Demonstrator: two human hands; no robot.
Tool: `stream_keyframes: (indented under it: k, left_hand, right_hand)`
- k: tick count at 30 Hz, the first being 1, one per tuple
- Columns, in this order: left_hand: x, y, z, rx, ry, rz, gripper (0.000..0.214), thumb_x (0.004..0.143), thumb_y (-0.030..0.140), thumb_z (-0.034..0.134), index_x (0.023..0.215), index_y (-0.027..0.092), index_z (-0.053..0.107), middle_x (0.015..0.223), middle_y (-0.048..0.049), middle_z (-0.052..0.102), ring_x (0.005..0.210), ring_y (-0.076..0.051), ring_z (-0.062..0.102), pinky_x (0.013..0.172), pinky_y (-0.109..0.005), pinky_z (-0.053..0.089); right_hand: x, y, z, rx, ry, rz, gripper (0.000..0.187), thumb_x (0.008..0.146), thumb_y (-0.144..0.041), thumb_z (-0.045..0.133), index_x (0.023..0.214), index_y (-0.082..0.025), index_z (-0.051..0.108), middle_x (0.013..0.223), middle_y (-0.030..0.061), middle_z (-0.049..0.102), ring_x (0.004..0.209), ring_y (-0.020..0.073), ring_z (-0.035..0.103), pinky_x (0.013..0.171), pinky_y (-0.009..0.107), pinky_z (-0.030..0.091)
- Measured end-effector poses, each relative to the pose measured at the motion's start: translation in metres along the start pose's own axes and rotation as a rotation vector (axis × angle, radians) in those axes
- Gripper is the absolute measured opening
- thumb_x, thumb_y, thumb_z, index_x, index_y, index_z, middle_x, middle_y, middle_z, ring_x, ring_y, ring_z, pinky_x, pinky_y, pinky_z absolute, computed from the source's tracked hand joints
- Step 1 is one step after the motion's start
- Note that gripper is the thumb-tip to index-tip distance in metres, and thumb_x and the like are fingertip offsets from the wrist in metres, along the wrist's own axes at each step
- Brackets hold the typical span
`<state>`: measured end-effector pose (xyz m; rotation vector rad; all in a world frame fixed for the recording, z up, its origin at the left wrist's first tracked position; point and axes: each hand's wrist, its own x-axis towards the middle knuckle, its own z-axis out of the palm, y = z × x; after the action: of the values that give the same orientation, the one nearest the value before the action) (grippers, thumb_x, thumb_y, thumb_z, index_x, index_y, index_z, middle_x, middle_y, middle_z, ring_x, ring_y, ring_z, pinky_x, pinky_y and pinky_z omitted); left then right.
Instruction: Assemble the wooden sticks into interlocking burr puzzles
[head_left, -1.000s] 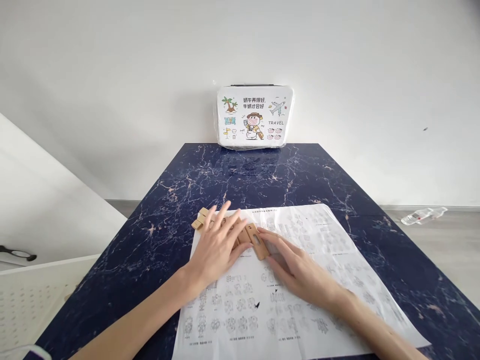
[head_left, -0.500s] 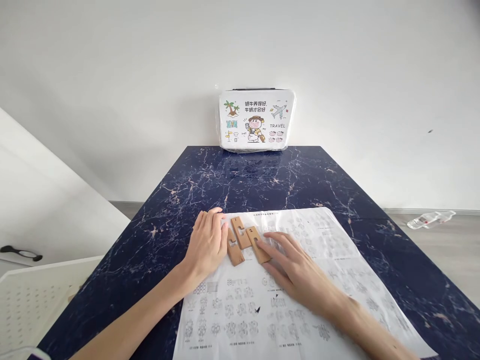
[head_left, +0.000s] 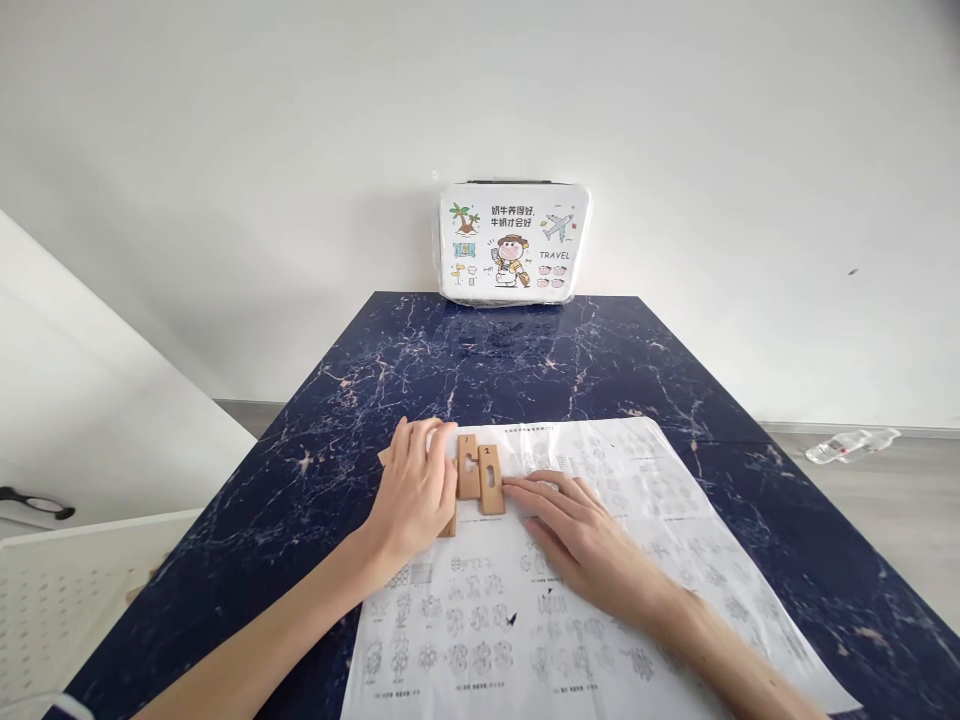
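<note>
Flat wooden puzzle pieces with cut-out slots lie close together on a printed paper sheet (head_left: 645,500). Piece 1 (head_left: 466,480) and piece 2 (head_left: 490,495) stand side by side, almost square to me. Low on their left, another wooden piece (head_left: 448,524) shows partly from under my left hand (head_left: 412,480). That hand is curled over wood, its thumb against the pieces; a wooden tip sticks out on its far left side, and its grip is partly hidden. My right hand (head_left: 574,520) lies on the sheet, fingers stretched out, fingertips at the right edge of piece 2.
The sheet lies on a dark blue marbled table (head_left: 495,370). A white case (head_left: 514,245) with cartoon prints leans on the wall at the far edge. A white perforated basket (head_left: 75,580) is at the lower left, and a clear plastic bottle (head_left: 851,445) lies on the floor at right.
Pieces 1 and 2 have shifted left and turned straighter. The lower piece has slid further under my left hand. My right fingertips have moved left with piece 2.
</note>
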<state>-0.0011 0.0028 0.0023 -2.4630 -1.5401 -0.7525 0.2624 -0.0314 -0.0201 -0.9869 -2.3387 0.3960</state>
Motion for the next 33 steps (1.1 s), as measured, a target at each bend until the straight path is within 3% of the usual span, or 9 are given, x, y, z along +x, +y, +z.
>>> stream_keyframes:
  k: [3,6,8,12,16,21,28,33]
  left_hand:
    - [-0.001,0.008,-0.006,-0.086,-0.097,0.115,0.046,0.106,0.043,0.051,0.146,0.022,0.051,0.151,-0.0162,0.056,0.144,-0.040,0.051,0.127,-0.072,0.031]
    - [-0.004,0.010,-0.006,-0.099,-0.203,0.203,0.084,0.097,0.070,0.060,0.161,0.020,0.041,0.168,-0.0193,0.043,0.155,-0.045,0.039,0.127,-0.068,0.032]
    - [-0.004,0.009,-0.003,-0.075,-0.240,0.218,0.094,0.096,0.078,0.056,0.165,0.018,0.036,0.168,-0.0207,0.044,0.155,-0.044,0.041,0.127,-0.065,0.034]
    - [0.003,0.009,0.003,-0.025,-0.229,0.218,0.085,0.101,0.078,0.048,0.157,0.015,0.045,0.157,-0.0209,0.056,0.148,-0.040,0.050,0.128,-0.061,0.034]
    - [0.011,0.013,0.008,-0.024,-0.205,0.210,0.066,0.106,0.071,0.048,0.150,0.021,0.053,0.142,-0.0139,0.065,0.132,-0.035,0.060,0.123,-0.060,0.040]
    - [0.016,0.017,0.011,0.004,-0.163,0.174,0.055,0.110,0.065,0.041,0.148,0.027,0.055,0.125,-0.0124,0.065,0.116,-0.035,0.061,0.108,-0.060,0.049]
    - [0.028,0.020,0.015,0.052,-0.161,0.145,0.054,0.112,0.061,0.038,0.146,0.023,0.059,0.107,-0.0130,0.061,0.100,-0.033,0.058,0.087,-0.049,0.054]
    - [0.026,0.015,0.017,0.089,-0.142,0.115,0.057,0.111,0.062,0.040,0.145,0.021,0.060,0.104,-0.0130,0.061,0.097,-0.032,0.059,0.084,-0.047,0.054]
  right_hand:
    - [-0.001,0.002,0.002,-0.014,0.010,0.001,0.050,0.111,-0.017,0.046,0.159,-0.031,0.048,0.153,0.0053,0.065,0.141,0.0302,0.058,0.111,0.058,0.058]
    - [-0.001,0.003,0.002,-0.010,0.013,0.007,0.049,0.110,-0.018,0.048,0.158,-0.030,0.049,0.152,0.0058,0.065,0.142,0.0294,0.058,0.112,0.057,0.058]
    - [-0.001,0.003,0.002,-0.001,0.013,0.009,0.049,0.110,-0.018,0.048,0.158,-0.030,0.048,0.152,0.0060,0.065,0.142,0.0293,0.058,0.112,0.057,0.057]
    - [-0.001,0.002,0.003,0.014,0.011,0.012,0.048,0.111,-0.018,0.048,0.157,-0.030,0.048,0.151,0.0065,0.065,0.141,0.0297,0.058,0.112,0.058,0.057]
    - [0.000,0.001,0.003,0.010,0.012,0.018,0.049,0.110,-0.016,0.048,0.156,-0.030,0.049,0.151,0.0074,0.065,0.142,0.0307,0.058,0.113,0.061,0.056]
    - [0.000,-0.002,0.002,0.013,0.035,0.031,0.054,0.107,-0.015,0.050,0.158,-0.033,0.047,0.149,0.0072,0.067,0.140,0.0319,0.061,0.112,0.062,0.057]
    - [-0.002,0.002,0.001,0.048,0.022,0.070,0.056,0.108,-0.017,0.050,0.161,-0.031,0.042,0.149,0.0103,0.065,0.142,0.0322,0.059,0.114,0.062,0.056]
    - [-0.003,0.005,0.003,0.035,0.036,0.053,0.051,0.108,-0.017,0.050,0.157,-0.030,0.045,0.150,0.0092,0.064,0.141,0.0311,0.059,0.115,0.061,0.055]
